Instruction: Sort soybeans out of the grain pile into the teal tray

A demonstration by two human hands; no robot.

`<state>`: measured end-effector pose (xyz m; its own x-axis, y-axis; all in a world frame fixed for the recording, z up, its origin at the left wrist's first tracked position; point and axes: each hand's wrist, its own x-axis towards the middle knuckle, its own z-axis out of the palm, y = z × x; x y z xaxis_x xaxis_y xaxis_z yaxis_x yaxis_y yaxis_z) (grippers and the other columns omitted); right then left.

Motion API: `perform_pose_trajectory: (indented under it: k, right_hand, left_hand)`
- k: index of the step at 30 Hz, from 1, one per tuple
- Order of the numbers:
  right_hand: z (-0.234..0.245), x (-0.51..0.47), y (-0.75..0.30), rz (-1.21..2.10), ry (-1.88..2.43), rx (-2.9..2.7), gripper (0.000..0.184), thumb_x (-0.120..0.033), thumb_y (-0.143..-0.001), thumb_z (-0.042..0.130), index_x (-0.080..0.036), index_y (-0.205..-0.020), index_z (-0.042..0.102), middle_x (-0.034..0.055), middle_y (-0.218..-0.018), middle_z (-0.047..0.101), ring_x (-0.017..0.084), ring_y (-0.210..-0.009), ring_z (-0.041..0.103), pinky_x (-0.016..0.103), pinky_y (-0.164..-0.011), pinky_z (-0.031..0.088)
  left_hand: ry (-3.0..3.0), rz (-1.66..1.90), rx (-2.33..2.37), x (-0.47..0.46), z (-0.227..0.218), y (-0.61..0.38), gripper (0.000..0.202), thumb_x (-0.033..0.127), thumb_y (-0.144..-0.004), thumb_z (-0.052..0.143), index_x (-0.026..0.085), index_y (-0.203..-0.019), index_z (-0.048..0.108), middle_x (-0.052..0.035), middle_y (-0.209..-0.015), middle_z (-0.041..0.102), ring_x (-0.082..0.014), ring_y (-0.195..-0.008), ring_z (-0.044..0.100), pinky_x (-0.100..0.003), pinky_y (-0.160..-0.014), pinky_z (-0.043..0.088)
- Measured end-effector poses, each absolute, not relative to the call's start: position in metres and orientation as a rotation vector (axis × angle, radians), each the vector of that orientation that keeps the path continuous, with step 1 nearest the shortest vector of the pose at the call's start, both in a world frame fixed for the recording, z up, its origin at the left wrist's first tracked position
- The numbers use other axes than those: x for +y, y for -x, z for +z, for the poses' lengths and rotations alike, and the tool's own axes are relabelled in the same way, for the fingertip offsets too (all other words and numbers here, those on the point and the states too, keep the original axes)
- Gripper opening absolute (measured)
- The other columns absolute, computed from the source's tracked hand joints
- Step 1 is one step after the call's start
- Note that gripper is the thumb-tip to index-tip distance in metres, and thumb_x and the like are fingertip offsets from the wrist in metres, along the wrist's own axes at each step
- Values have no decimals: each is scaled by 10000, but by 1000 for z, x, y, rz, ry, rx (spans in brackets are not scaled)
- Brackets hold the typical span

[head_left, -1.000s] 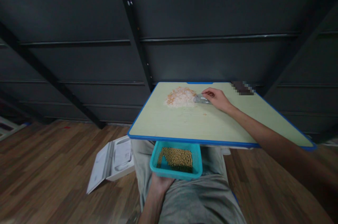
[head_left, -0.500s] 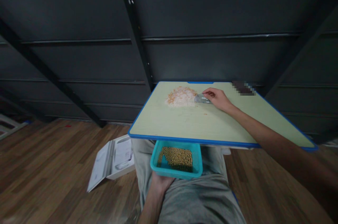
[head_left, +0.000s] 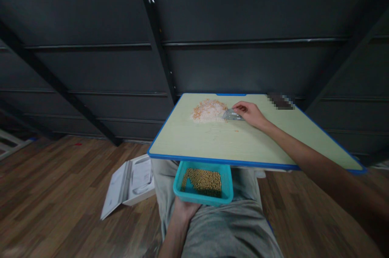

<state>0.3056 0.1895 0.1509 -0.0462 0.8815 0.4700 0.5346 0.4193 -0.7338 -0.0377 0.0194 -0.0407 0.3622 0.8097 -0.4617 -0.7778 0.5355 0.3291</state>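
Observation:
A pile of white rice (head_left: 208, 117) mixed with orange-tan grains (head_left: 200, 109) lies on the pale board of a small blue-edged table (head_left: 212, 144). My right hand (head_left: 251, 114) pinches a see-through, greyish flat piece (head_left: 232, 114), its exact kind unclear. The left end of this piece touches the right edge of the pile. Below the table's near edge, over my lap, my left hand (head_left: 184, 209) holds a teal plastic container (head_left: 203, 200) from beneath. Round tan beans (head_left: 205, 181) partly cover the container's bottom. The fingers of my left hand are hidden under it.
A dark pixelated object (head_left: 281, 102) sits at the table's far right corner. An opened white box (head_left: 136, 181) lies on the wooden floor (head_left: 60, 193) left of my legs. A dark panelled wall (head_left: 243, 67) stands right behind the table.
The see-through piece has shifted slightly left against the rice and its tilt differs a little. My left hand and the teal container have hardly moved.

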Motion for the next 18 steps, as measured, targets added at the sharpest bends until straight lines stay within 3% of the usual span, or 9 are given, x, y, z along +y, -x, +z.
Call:
perform_pose_trajectory:
  k: [6,13,18]
  right_hand:
    - [152,188,-305,475,1229,-1736,202,-369,-819,700,-191,-894,761,87,-867,777,236,-797,682,366,-739,535]
    - [154,185,-302,499,1214,-1739,204,-360,-818,699,-183,-896,761,87,-876,774,230,-801,674,358,-740,537]
    - [155,184,-300,526,1234,-1741,198,-369,-809,713,-185,-864,758,83,-856,772,224,-785,668,354,-733,536]
  left_hand:
    - [-73,1041,669,18,-37,37,388,377,-835,753,272,-1209,760,-88,-1100,848,-351,-1346,645,-593,-1181,474]
    - [-78,1049,615,18,-41,37,274,311,-870,707,255,-1124,790,-97,-1156,838,-340,-1360,637,-605,-1206,440]
    - [-73,1034,619,19,-43,38,306,348,-891,690,265,-1170,785,-90,-1151,840,-345,-1364,634,-601,-1208,438]
